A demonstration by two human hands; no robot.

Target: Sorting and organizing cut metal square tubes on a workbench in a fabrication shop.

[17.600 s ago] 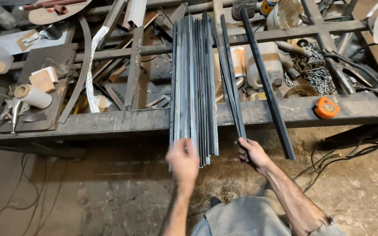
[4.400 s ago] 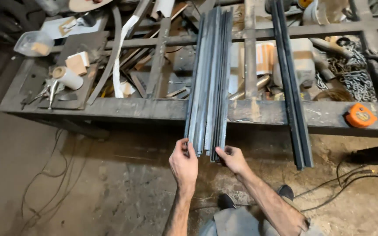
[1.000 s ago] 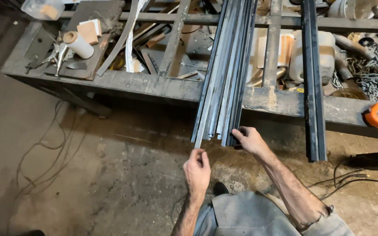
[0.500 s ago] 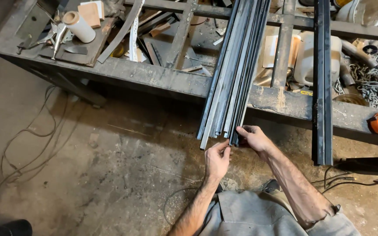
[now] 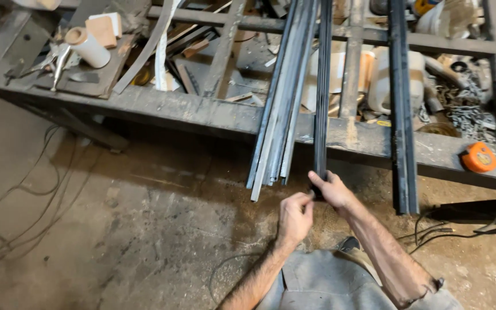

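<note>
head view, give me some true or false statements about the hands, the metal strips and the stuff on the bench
1. The right hand grips the near end of a dark metal strip. True.
2. The left hand rests on the orange tape measure. False: the tape measure lies alone on the bench's edge, far to the right.
3. A bundle of grey strips overhangs the bench's edge. True.
4. The held strip lies within the bundle. False: it stands apart, to its right.
5. Cables lie on the floor. True.
</note>
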